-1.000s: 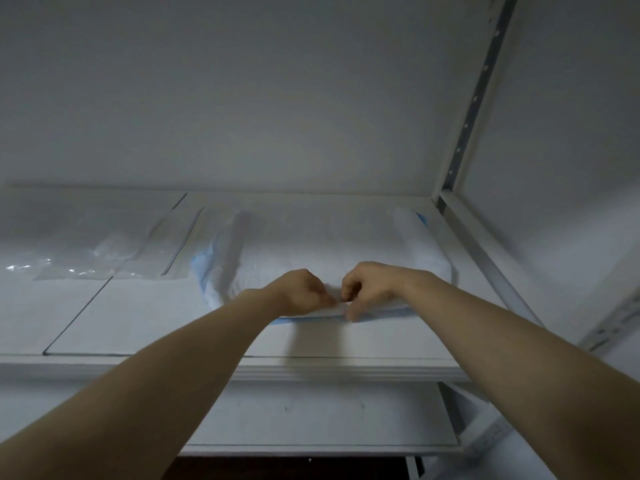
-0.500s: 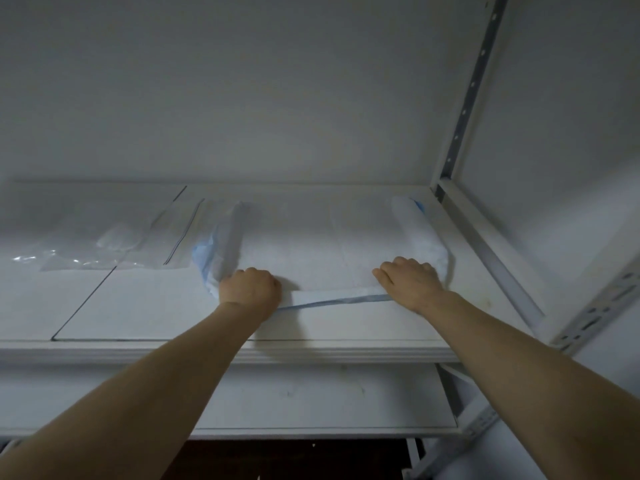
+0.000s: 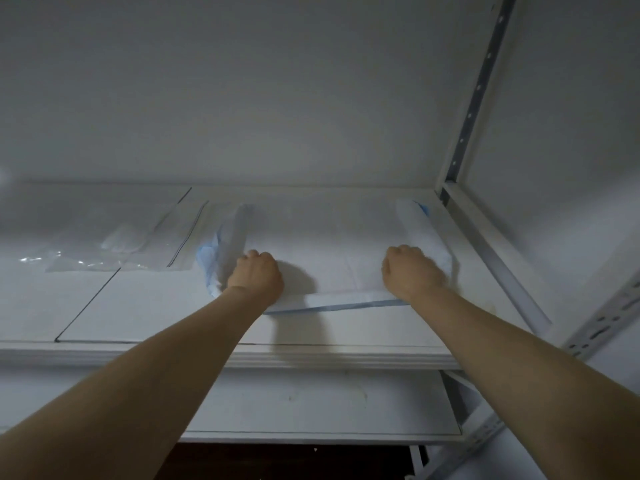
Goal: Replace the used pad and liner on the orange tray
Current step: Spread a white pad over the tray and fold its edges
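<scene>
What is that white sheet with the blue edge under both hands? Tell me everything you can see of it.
The pad is a thin white sheet, soft and paper-like, with a pale blue backing that shows along its near edge and left side. It lies spread flat on the white upper shelf, its left and right sides curled up into loose rolls. The left hand and right hand, fingers curled, grip it near its front corners.
</scene>
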A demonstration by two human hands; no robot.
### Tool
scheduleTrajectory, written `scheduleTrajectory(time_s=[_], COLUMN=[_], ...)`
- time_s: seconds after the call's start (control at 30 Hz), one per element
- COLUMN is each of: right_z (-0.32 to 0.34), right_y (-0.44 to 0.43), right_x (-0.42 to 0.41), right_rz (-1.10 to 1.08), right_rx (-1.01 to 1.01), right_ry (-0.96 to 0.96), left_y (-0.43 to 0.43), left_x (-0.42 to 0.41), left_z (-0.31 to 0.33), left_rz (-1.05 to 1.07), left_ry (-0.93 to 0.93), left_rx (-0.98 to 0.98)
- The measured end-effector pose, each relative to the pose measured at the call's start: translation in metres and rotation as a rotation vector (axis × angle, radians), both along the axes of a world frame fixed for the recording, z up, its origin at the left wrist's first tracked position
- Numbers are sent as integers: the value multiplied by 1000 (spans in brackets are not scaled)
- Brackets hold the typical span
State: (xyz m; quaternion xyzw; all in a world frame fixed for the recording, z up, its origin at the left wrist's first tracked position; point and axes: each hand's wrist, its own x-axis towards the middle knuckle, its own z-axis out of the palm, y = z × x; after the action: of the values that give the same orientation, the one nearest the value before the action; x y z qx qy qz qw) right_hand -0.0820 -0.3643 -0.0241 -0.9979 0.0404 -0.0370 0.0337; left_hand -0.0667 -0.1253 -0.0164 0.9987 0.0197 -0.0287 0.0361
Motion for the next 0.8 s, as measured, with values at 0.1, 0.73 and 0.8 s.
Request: scheduleTrajectory(time_s=[0.1,0.73,0.8], right_z=[-6,-22,-26], right_y=[16,-10,-17], right_x=[3,66,73], right_rz=[172,8,-14], right_rx=[162,124,143], right_ry=[210,311,319], left_y=[-5,-6,-2], left_x=[12,74,79], left_z=[-15,-33,-35], left_rz=[-28,74,82], left_ry=[54,47,65], left_rx=[-120,-186,-182])
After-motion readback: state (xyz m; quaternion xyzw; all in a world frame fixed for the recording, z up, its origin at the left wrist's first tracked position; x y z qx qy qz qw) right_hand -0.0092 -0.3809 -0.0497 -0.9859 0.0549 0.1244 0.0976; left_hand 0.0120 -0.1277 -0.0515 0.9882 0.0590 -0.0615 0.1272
